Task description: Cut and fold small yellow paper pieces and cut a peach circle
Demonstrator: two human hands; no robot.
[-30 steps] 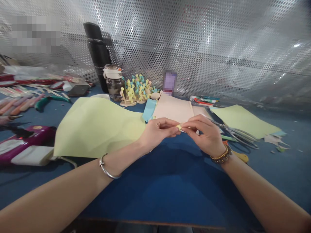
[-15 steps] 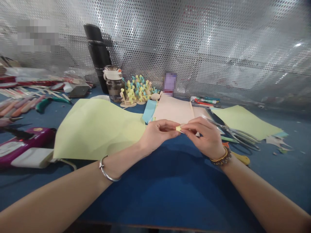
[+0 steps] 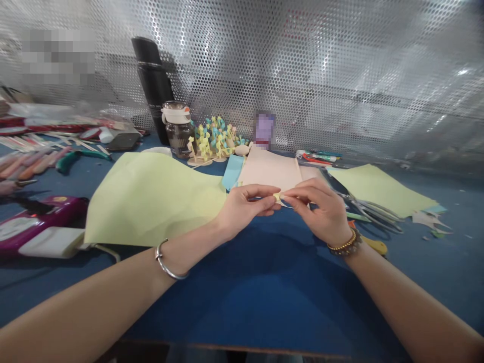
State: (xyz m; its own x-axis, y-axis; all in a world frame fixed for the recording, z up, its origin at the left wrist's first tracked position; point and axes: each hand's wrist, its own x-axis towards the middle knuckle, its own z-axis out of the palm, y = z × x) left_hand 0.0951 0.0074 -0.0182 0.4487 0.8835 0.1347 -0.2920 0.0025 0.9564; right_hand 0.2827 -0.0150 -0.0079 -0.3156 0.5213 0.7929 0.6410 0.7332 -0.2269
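Note:
A small pale-yellow folded paper piece (image 3: 277, 197) sits between the fingertips of both hands, above the blue table. My left hand (image 3: 247, 206) pinches it from the left, thumb and forefinger pressed on it. From the right, the thumb and fingers of my right hand (image 3: 319, 204) close on its other side. Its exact shape is partly covered by the fingers. Behind the hands lies a pale pink sheet (image 3: 270, 169), with a light blue paper strip (image 3: 233, 172) at its left. A large yellow-green sheet (image 3: 159, 201) spreads beside my left forearm.
Several small coloured paper shapes on sticks (image 3: 214, 138) stand near a lidded jar (image 3: 179, 132) and a black flask (image 3: 153, 75). Scissors (image 3: 378, 209), another yellow-green sheet (image 3: 381, 189) and paper scraps (image 3: 429, 220) lie right. A purple power strip (image 3: 62, 209) is left; a perforated metal wall (image 3: 242, 65) stands behind.
My fingers have shifted slightly on the yellow paper piece. The right fingertips now sit a little higher, and more of the left fingers shows below the piece.

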